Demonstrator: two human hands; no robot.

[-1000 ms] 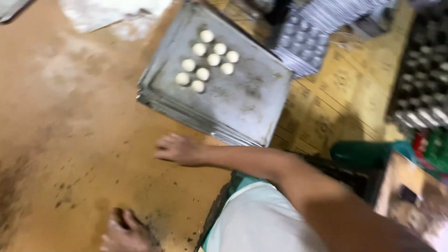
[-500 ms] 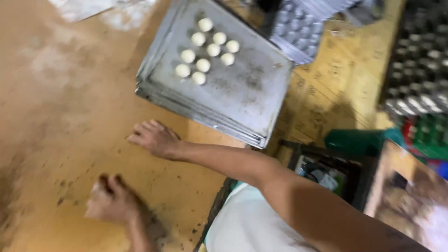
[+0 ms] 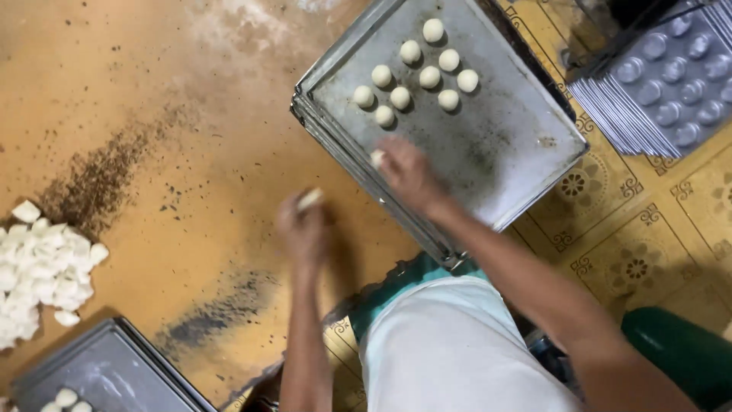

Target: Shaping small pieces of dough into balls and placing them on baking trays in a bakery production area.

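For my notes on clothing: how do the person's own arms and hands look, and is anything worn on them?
Both arms are bare to the frame's edge: no sleeves, gloves, watch or rings show. The left hand is motion-blurred, the right hand clearer. A light shirt covers the body.

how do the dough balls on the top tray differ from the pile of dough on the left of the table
The dough balls are round and smooth; the dough pile is rough, angular chunks. The balls sit apart in neat rows on the metal tray; the pile's chunks are heaped together straight on the table. The balls number nine; the pile holds many more. Both are pale white dough.
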